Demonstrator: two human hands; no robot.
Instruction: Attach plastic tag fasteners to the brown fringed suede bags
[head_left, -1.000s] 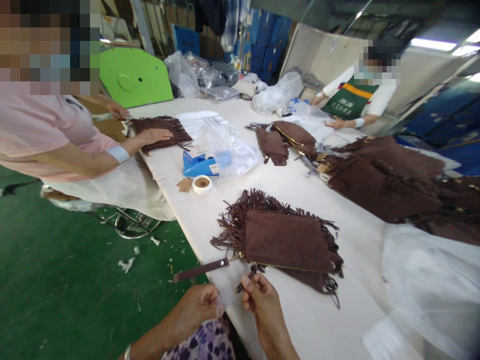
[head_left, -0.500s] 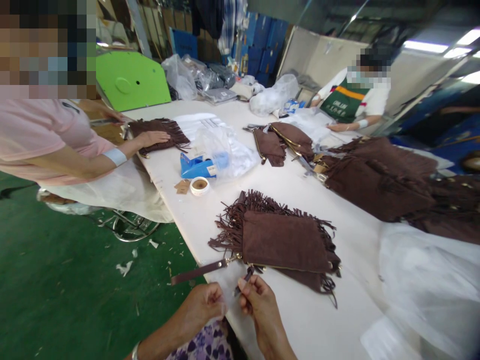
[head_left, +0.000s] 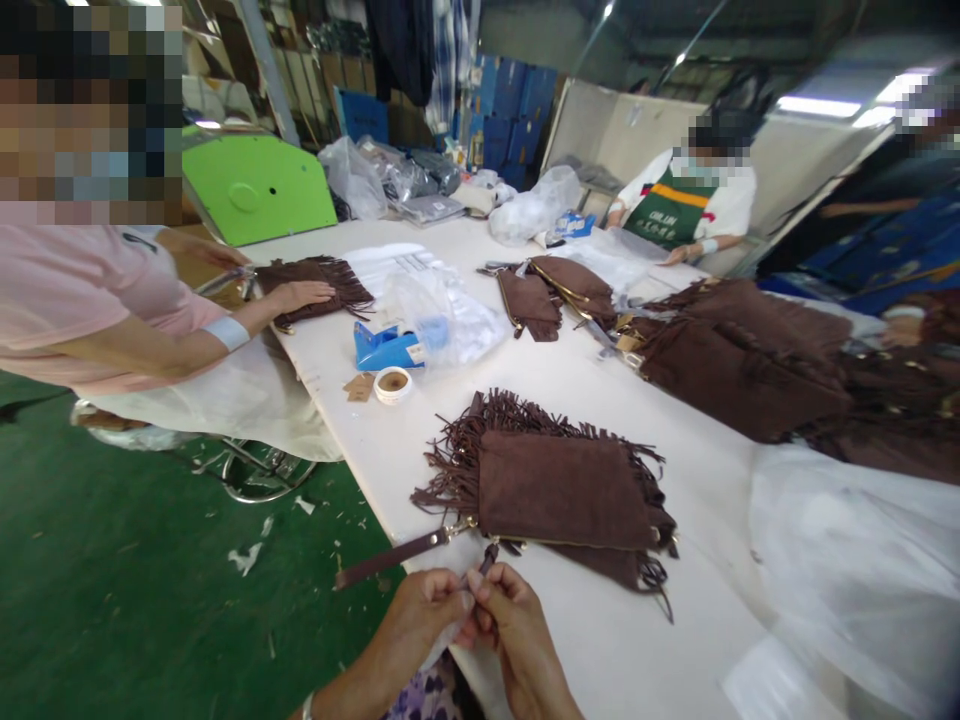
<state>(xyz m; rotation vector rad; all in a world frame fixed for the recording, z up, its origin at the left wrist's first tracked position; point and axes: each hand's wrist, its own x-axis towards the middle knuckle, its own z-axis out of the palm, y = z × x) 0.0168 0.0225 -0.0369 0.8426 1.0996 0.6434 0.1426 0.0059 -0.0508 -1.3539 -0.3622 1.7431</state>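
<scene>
Generally, the work area consists of a white counter (head_left: 712, 560) standing over a green floor (head_left: 150, 580) littered with scraps. A green panel (head_left: 259, 185) and stacked blue boxes (head_left: 510, 105) occupy the far side of the room. One co-worker in pink (head_left: 135, 300) is positioned at the left edge; a second, in a green apron (head_left: 667, 212), is at the far side. A blue tape dispenser (head_left: 390, 352) and a white ring (head_left: 392, 399) are located near the left edge, with a pile of brown bags (head_left: 742, 360) to the right.

The brown bag (head_left: 562, 485) lies flat on the near part of the counter, directly beyond the hands. Its panel is plain and rectangular, with dark fringe along the far and side edges. A wrist strap (head_left: 390, 558) extends from its near left corner, past the counter edge.

The right grip (head_left: 514, 615) is closed, thumb and forefinger pinching a dark pull (head_left: 490, 556) beside the bag. The left grip (head_left: 420, 615) is pressed together on a thin whitish film (head_left: 442, 645), fingertips meeting those of the right; the exact contact there is hidden.
</scene>
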